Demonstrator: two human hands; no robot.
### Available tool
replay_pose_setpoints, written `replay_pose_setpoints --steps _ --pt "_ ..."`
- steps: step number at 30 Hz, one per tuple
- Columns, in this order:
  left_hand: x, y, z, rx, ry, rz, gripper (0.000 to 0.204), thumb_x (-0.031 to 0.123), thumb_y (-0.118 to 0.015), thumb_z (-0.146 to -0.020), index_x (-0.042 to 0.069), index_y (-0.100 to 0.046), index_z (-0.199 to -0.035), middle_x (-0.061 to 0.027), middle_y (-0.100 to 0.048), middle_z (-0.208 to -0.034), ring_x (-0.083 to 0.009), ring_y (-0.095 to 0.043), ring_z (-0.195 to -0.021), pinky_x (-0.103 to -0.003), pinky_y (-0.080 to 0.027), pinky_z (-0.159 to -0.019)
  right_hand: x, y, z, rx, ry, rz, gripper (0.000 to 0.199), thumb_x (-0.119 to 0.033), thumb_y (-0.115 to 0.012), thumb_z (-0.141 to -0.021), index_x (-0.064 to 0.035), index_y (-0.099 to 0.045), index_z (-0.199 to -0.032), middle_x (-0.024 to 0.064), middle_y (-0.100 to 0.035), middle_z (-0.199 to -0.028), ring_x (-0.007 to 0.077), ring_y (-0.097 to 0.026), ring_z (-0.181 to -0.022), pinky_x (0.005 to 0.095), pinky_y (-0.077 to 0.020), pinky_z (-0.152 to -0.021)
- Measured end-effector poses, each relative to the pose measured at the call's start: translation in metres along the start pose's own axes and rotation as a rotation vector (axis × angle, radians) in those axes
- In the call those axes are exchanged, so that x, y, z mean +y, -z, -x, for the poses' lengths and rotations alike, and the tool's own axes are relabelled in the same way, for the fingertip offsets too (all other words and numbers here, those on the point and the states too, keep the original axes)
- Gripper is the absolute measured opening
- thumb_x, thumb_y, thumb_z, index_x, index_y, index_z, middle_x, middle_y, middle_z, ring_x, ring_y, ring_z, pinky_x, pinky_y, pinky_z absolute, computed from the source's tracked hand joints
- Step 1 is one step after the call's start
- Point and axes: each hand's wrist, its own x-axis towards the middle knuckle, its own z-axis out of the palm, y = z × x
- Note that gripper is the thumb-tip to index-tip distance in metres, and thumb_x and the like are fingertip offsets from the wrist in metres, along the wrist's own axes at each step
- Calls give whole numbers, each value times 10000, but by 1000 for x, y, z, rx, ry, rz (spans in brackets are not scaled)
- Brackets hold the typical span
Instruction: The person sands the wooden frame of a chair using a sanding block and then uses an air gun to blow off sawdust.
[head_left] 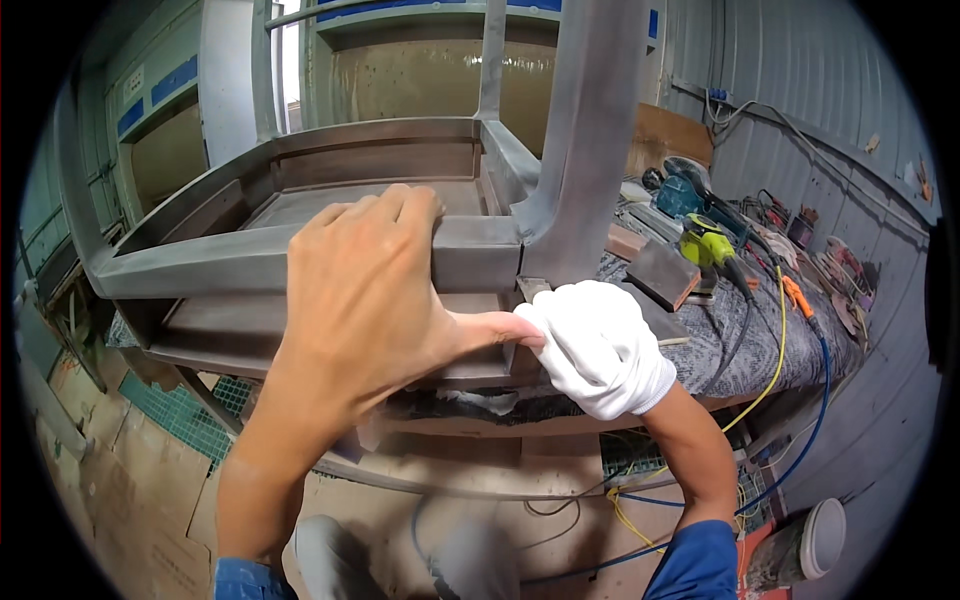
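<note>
Across the covered bench (745,372) sits the grey metal frame (475,262); at its near right corner, our left hand (365,285) drapes over the near rail (200,268), thumb stretched right to touch the white fabric (590,322) around our right hand (608,358). We cannot tell whether those covered fingers grip anything. Loose folds might snag on the corner, a rough edge could scrape our bare thumb, and the yellow cable (781,335) farther right could catch our elbow if we swing wide.
</note>
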Motion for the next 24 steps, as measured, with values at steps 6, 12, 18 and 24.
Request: replay_pose_setpoints --steps 6,12,18,24 --pt "1 2 1 -9 12 -17 929 770 -848 -459 0 -600 -916 -119 -629 -795 -299 -625 -708 -386 -494 -671 -2 -2 2 28 5 -13 397 -25 -733 -746 82 -620 -1110 253 -654 -1157 329 -671 -863 428 -570 -696" --pt "1 -4 2 17 -10 -9 938 778 -846 -451 -1 -597 -910 -118 -621 -792 -288 -618 -698 -376 -488 -657 0 -5 10 48 40 6 329 -7 -753 -733 55 -638 -1035 261 -636 -1216 324 -674 -899 436 -578 -722" --pt "1 -2 1 10 -3 -3 954 805 -823 -451 -6 -596 -897 -116 -616 -777 -284 -616 -694 -373 -483 -651 6 1 2 103 104 -52 328 3 -737 -726 87 -619 -1020 257 -636 -1131 314 -656 -793 420 -558 -634" --pt "-1 -1 1 43 -17 6 946 808 -814 -469 -7 -601 -900 -113 -618 -779 -282 -618 -696 -373 -481 -668 0 6 -9 79 14 -101 385 20 -696 -706 128 -602 -1063 251 -646 -994 313 -638 -728 405 -536 -589"
